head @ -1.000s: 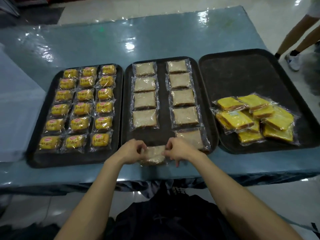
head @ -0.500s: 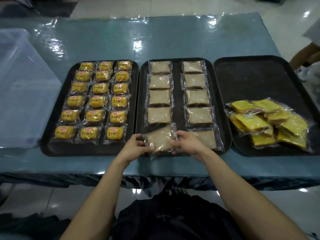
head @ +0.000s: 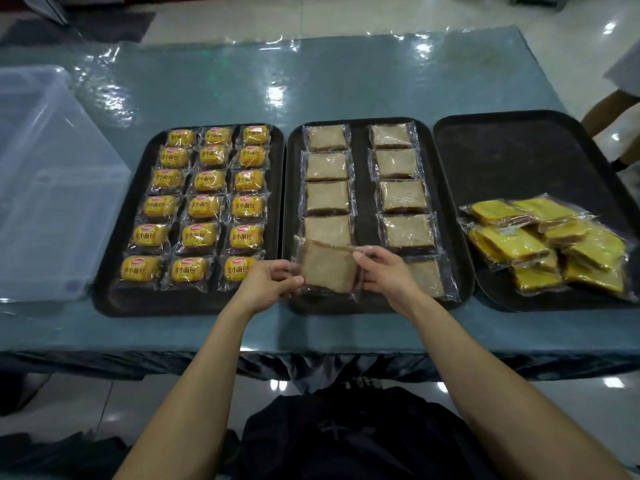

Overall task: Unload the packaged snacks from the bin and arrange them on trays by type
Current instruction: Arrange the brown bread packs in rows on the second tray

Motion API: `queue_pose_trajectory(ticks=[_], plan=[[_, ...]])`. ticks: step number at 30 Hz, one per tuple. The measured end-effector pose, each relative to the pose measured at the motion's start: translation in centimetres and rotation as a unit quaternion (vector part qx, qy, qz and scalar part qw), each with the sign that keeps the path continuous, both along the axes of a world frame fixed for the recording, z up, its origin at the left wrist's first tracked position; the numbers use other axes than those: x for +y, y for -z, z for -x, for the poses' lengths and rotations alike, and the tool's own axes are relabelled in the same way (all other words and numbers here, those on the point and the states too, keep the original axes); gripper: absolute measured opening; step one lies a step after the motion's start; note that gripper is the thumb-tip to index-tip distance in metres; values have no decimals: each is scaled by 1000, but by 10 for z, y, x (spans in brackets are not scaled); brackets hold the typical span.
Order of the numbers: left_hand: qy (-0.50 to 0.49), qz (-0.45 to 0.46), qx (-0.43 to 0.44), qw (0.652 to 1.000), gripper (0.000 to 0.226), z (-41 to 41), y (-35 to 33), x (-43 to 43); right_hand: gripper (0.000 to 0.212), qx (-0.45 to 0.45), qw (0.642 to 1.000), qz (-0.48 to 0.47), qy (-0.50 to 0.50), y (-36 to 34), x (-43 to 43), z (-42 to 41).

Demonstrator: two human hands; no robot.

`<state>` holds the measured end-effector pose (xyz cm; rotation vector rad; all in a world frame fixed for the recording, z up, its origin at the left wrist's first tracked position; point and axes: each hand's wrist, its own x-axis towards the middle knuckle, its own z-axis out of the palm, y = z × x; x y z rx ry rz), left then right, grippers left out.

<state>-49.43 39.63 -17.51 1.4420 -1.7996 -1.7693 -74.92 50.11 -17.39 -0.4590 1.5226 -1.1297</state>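
Both hands hold one brown bread packet (head: 327,268) over the seven o'clock corner of the middle tray (head: 360,304). The left hand (head: 268,284) pinches the packet's nine o'clock edge with curled fingers, and the right hand (head: 384,271) pinches its three o'clock edge, thumb on the wrapper near the far corner. The packet is tilted, and its twelve o'clock edge overlaps the nearest packet of the left column.

On that tray the other brown packets (head: 403,197) lie flat in two columns: four in the left one and five in the right one, the nearest of which is partly hidden behind the right hand.

At nine o'clock from the middle tray, just beside it, the left tray (head: 114,301) carries the small yellow bread packets (head: 204,206), three columns by six rows. At three o'clock the right tray (head: 519,157) holds a loose heap of yellow cake packets (head: 547,244) piled on one another towards its six o'clock end.

All three trays stand side by side on the table (head: 311,81), which has a glossy blue-green cover. The clear plastic bin (head: 52,185) sits at nine o'clock of the left tray, near it. Part of another person (head: 609,112) shows at the two o'clock edge of the view
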Motion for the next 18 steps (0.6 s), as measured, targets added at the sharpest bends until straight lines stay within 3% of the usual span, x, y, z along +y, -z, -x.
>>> queue_pose_trajectory(ticks=[6, 10, 14, 18], plan=[[-63, -18, 8, 998, 17, 8, 12, 1, 23, 22, 999, -16, 24, 13, -6, -1], [-106, -21, -31, 994, 14, 12, 28, 7, 31, 148, 983, -88, -64, 27, -12, -1], [-84, 13, -73, 994, 23, 17, 39, 9, 22, 248, 964, -82, -56, 34, -11, 0], [-132, -7, -30, 991, 33, 30, 27, 5, 21, 226, 969, -72, -62, 33, -7, 6]])
